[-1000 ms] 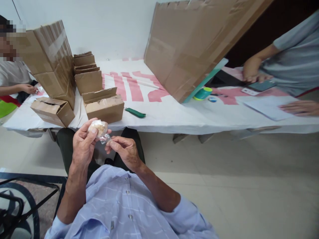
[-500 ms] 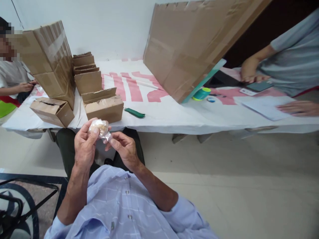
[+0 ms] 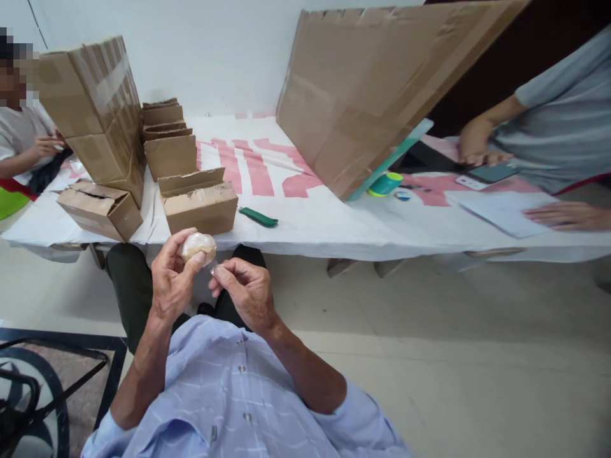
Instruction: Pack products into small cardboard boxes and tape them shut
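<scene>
Between my hands, just in front of the table edge, is a small rounded, pale tan item in clear plastic wrap (image 3: 199,245); its exact kind does not show. My left hand (image 3: 172,277) is closed around it, thumb on its near side. The thumb and fingers of my right hand (image 3: 245,289) pinch the gathered end of the clear wrap at the item's lower right. Just beyond my hands stands an open cardboard box (image 3: 203,213). A green-handled cutter (image 3: 258,217) lies on the cloth to the right of that box.
Taped cartons (image 3: 90,95) stand stacked at left, behind a small box (image 3: 99,211). A big cardboard sheet (image 3: 367,83) leans over the white-covered table (image 3: 305,229). Near it sits a tape roll (image 3: 384,184). One person's hand (image 3: 563,215) rests on paper at right; another person sits at far left.
Both hands have shifted slightly right with the wrapped item. The plastic now lies tighter over its rounded top, and its gathered end is pulled thinner between my right fingers.
</scene>
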Motion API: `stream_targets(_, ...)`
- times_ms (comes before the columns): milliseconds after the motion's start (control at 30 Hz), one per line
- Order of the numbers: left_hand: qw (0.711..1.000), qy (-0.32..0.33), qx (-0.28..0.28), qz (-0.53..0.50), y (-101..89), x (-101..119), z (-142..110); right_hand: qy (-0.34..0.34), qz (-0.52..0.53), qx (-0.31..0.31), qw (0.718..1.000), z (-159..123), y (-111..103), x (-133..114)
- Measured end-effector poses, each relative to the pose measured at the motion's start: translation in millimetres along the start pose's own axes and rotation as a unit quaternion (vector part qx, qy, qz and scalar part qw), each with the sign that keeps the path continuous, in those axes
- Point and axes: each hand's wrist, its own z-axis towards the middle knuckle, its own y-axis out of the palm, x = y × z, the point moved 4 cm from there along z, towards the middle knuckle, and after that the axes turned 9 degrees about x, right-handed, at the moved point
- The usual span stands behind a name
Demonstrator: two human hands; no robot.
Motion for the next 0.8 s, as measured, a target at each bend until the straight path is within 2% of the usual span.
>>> stream_targets(100, 0.992, 0.097, -0.022, 0.076, 2.4, 5, -3, 0.012, 0.007, 0.008, 1.0, 2, 0, -4)
stream_targets(233, 0.958, 0.226, -0.079, 0.155, 8.5, 14, -6, 0.039, 0.026, 0.007, 0.999, 5, -1, -7)
stream_targets(367, 0.933, 0.28, -0.14, 0.179, 13.1, 17, -6, 0.065, 0.054, -0.009, 0.996, 7, -4, -3)
stream_targets(567, 0.929, 0.271, -0.184, 0.173, 12.0, 16, -6, 0.087, 0.072, -0.048, 0.992, 6, -8, 0)
stream_targets(700, 0.947, 0.201, -0.201, 0.151, 7.7, 10, -6, 0.059, 0.028, -0.051, 0.997, 8, -13, -1)
stream_targets(800, 0.967, 0.12, -0.191, 0.116, 4.2, 3, -5, 0.033, -0.009, -0.047, 0.998, 11, -15, 1)
